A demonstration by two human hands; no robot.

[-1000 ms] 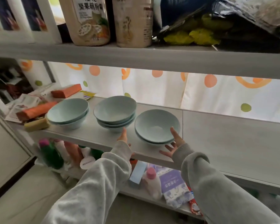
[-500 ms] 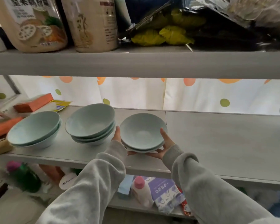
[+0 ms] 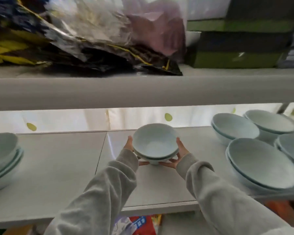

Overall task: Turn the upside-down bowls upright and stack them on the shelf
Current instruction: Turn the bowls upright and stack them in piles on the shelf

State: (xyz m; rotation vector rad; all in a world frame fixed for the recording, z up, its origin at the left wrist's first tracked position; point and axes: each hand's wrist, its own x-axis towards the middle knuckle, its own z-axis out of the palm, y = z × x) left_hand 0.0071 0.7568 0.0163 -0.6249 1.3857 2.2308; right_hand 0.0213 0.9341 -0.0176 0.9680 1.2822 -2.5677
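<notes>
Head view — one wide-angle camera worn on the person's head, facing forward and slightly down, close on the middle shelf (image 3: 58,167); upper shelf edge (image 3: 143,92) crosses at 12 o'clock, both sleeves (image 3: 100,192) enter from 6 o'clock.

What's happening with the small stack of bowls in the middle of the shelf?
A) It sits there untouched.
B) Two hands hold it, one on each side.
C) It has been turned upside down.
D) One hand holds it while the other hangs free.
B: the left hand and right hand cup the stack of bowls from opposite sides, fingers curled under its base, and the bowls face open side up.
</notes>
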